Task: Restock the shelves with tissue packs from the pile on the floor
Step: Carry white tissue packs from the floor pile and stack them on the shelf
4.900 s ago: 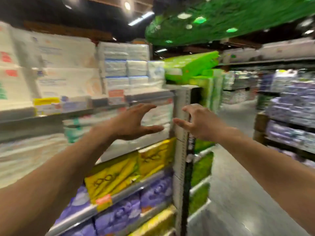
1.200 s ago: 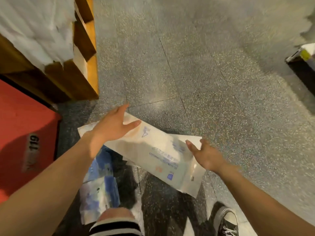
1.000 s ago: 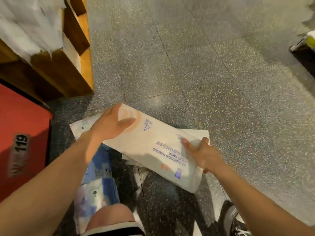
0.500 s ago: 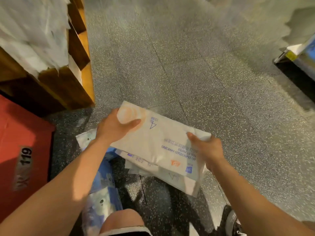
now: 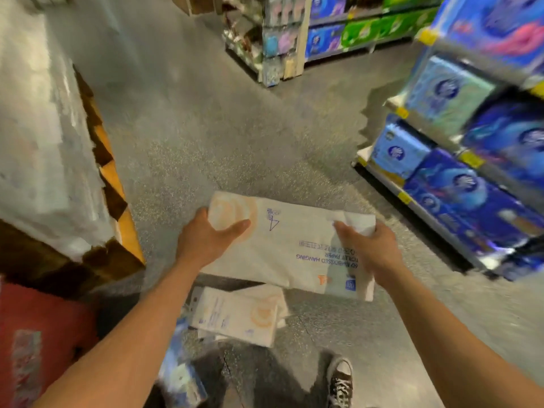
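At the far left a wooden pallet carries white wrapped goods, with a red box below it. The left hand grips the left end of a white tissue pack, thumb on top, fingers curled underneath. The pack is held level above the floor; its upside-down print reads "EMBOSSED HANGING" and "TOILET PAPER", beside a blue triangle and an orange ring. The right hand pinches the pack's crumpled right end, fingers closed on the wrap. Beneath, more white packs lie on the floor, near a dark sneaker. At the right edge, shelves hold blue packs, labels blurred.
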Demonstrator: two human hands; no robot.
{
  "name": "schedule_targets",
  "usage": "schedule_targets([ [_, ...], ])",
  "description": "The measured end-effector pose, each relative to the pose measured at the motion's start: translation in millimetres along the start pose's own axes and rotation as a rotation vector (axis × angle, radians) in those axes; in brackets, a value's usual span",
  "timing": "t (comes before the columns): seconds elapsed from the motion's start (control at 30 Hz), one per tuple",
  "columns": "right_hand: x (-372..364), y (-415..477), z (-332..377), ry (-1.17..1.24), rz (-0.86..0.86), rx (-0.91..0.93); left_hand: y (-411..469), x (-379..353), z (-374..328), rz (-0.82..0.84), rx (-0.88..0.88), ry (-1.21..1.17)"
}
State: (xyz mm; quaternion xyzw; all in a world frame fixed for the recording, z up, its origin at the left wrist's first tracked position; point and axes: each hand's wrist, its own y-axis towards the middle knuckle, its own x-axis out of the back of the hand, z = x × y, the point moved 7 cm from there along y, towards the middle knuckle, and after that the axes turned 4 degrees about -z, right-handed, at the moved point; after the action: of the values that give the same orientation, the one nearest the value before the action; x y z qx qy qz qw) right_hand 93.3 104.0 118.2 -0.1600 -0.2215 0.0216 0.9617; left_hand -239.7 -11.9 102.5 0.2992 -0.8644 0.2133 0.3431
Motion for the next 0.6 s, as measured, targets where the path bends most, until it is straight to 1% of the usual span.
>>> schedule_targets([
  [0.13, 147.7, -32.9, 65.0, 0.056, -0.094, -0.017, -45.9, 21.4, -153.4, 0.069, -0.118, -0.015],
  [0.2, 225.4, -42.5, 80.6, 0.093, -0.152, -0.025, -73.2, 20.1, -233.4, 0.087, -0.207, -0.027],
  [0.27, 306.4, -50.9, 90.0, 0.123, -0.244, 0.004, -102.2, 4.9, -310.0, 0.114, -0.295, -0.054],
  [0.37, 424.1, -63.4, 81.9, 0.177, -0.381, 0.049, -154.6, -38.9, -412.7, 0.171, -0.418, -0.064],
  [0.43, 498.4, -73.6, 68.6, 0.187, -0.437, 0.085, -194.2, -78.0, -469.5, 0.213, -0.453, -0.089],
  [0.6, 674.5, -103.5, 9.0, 0.161, -0.621, 0.07, -301.3, -195.1, -587.8, 0.34, -0.569, -0.132],
])
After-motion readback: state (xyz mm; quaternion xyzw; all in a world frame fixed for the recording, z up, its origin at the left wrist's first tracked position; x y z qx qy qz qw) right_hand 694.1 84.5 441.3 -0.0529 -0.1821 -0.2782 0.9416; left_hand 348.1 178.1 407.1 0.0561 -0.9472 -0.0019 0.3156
